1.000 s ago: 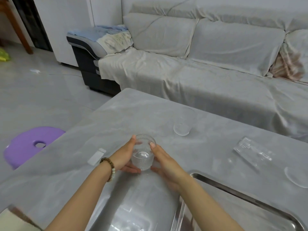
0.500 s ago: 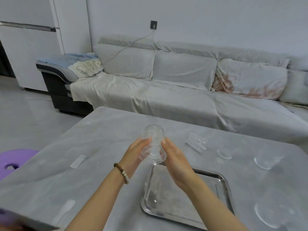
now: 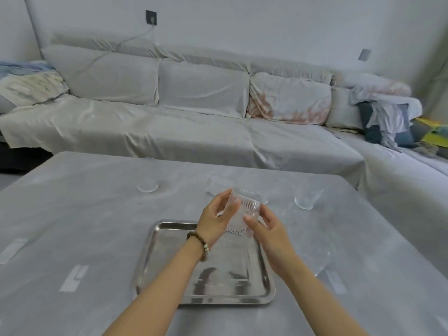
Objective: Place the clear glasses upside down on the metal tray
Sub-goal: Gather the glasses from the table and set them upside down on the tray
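Note:
A ribbed clear glass [image 3: 243, 209] is held in the air between my left hand [image 3: 216, 218] and my right hand [image 3: 268, 230], turned mouth down over the far edge of the metal tray [image 3: 155, 258]. The tray lies on the grey table, its surface bare apart from reflections. Other clear glasses stand on the table: one at the far left [image 3: 148, 184], one at the far right [image 3: 306, 198], one near my right forearm [image 3: 317, 259]. Another clear item [image 3: 217, 183] sits just behind the held glass, partly hidden.
The grey table [image 3: 72, 214] carries white strips [image 3: 74, 277] at the left. A covered sofa [image 3: 194, 122] runs behind the table and along the right side, with clothes piled at its right end.
The view has swung right and up. Both hands have carried the glass over the tray and tipped it from upright through tilted to mouth down.

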The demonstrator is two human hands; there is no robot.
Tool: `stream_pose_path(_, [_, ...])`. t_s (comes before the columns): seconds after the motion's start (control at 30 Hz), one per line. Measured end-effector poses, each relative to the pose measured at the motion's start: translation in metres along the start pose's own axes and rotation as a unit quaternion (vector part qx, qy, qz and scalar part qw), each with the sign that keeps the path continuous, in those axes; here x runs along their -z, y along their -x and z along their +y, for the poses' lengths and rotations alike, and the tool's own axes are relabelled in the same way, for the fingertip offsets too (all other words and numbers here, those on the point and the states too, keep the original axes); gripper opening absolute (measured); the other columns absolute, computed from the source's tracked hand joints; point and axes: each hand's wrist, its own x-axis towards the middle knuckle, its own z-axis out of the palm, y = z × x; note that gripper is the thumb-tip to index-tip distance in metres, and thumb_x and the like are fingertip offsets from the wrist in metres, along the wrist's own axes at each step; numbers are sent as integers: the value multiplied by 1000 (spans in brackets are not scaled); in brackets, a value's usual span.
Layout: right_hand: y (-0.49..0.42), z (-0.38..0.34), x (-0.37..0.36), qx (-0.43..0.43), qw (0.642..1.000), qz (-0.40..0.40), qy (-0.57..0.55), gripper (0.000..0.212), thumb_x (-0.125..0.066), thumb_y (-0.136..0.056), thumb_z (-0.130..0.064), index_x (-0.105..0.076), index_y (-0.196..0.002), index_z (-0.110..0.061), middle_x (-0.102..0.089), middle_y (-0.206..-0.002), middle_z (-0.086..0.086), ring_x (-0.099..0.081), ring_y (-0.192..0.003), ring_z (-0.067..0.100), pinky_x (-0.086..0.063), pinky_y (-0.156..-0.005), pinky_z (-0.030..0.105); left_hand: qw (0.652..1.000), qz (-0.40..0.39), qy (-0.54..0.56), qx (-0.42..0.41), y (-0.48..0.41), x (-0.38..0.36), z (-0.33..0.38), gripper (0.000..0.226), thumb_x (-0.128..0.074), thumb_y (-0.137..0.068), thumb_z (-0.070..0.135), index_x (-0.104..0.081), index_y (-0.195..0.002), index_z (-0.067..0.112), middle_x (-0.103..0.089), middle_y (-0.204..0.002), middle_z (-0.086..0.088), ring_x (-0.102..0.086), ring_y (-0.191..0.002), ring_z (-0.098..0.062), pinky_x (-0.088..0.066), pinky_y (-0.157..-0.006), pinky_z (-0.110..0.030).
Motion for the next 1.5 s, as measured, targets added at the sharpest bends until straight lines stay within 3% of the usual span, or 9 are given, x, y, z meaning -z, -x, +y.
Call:
stream_pose_path(0.1, [-10, 25, 16, 18, 999, 31, 28, 71, -85, -63, -37, -56, -127, -32, -67, -123, -10, -66, -110, 12, -56, -85, 27, 999, -17, 1, 30, -15, -5, -20, 57, -59, -72, 55, -59, -122, 27, -66, -118, 3, -61, -110, -14, -52, -93, -33])
stream_pose_path(0.23, [-17, 58, 31, 37, 996, 33, 71, 72, -88, -62, -25, -54, -122, -44, -65, -120, -19, -65, -110, 6, -54, -84, 19, 998, -39, 6, 57, -24, -9, -46, 48, -60, -71, 55, -63, -113, 33, -67, -117, 10, -61, -105, 1, -50, -76, -12])
stream_pose_path(0.33, [-22, 75, 40, 38, 994, 35, 91, 73, -86, -65, -14, -52, -123, -45, -64, -120, -23, -63, -110, 3, -51, -83, 13, 996, -45, 23, 74, -29, -12, -64, 43, -62, -76, 51, -64, -115, 32, -68, -115, 12, -63, -103, 1, -51, -75, -12])
stream_pose_path(0.57, [-28, 95, 48, 38, 995, 29, 90, 79, -85, -66, -10, -48, -133, -28, -65, -125, -11, -62, -116, 9, -51, -94, 23, 994, -48, 47, 85, -34, -12, -84, 39, -64, -80, 42, -63, -117, 30, -68, -118, 8, -63, -108, -6, -52, -80, -18])
stream_pose_path(0.87, [-26, 97, 45, 46, 993, 17, 109, 79, -86, -66, -22, -46, -134, -30, -61, -128, -13, -58, -121, 10, -50, -97, 25, 989, -57, 94, 99, -29, -7, -89, 43, -65, -79, 36, -62, -120, 23, -68, -119, 2, -64, -108, -11, -52, -79, -18])
stream_pose_path(1.07, [-22, 89, 43, 35, 990, 3, 139, 72, -83, -70, -19, -47, -130, -32, -61, -126, -15, -58, -119, 4, -49, -95, 18, 992, -39, 45, 113, -26, -5, -80, 41, -67, -79, 39, -63, -119, 28, -66, -123, 1, -62, -113, -13, -46, -100, -34])
stream_pose_path(1.17, [-18, 77, 43, 11, 991, 5, 131, 75, -82, -68, -27, -43, -133, -31, -55, -132, -12, -56, -121, 5, -49, -88, 11, 992, -28, 0, 122, -25, 5, -69, 33, -63, -79, 48, -61, -112, 39, -63, -124, 6, -59, -109, -6, -45, -88, -23])
stream_pose_path(1.23, [-20, 59, 45, -6, 993, 18, 119, 83, -78, -64, -39, -40, -137, -31, -50, -137, -10, -54, -121, 3, -49, -83, 8, 992, -17, -3, 128, -28, 19, -61, 43, -59, -81, 51, -57, -120, 33, -60, -125, 8, -57, -110, -8, -45, -82, -19])
stream_pose_path(1.5, [-96, -9, 37, -24, 986, -1, 163, 86, -65, -59, -67, -43, -136, -35, -44, -143, -15, -45, -129, 8, -37, -95, 26, 989, 25, -21, 146, -81, 88, -37, 55, -50, -88, 46, -44, -136, 18, -48, -141, 0, -53, -118, -22, -41, -100, -36])
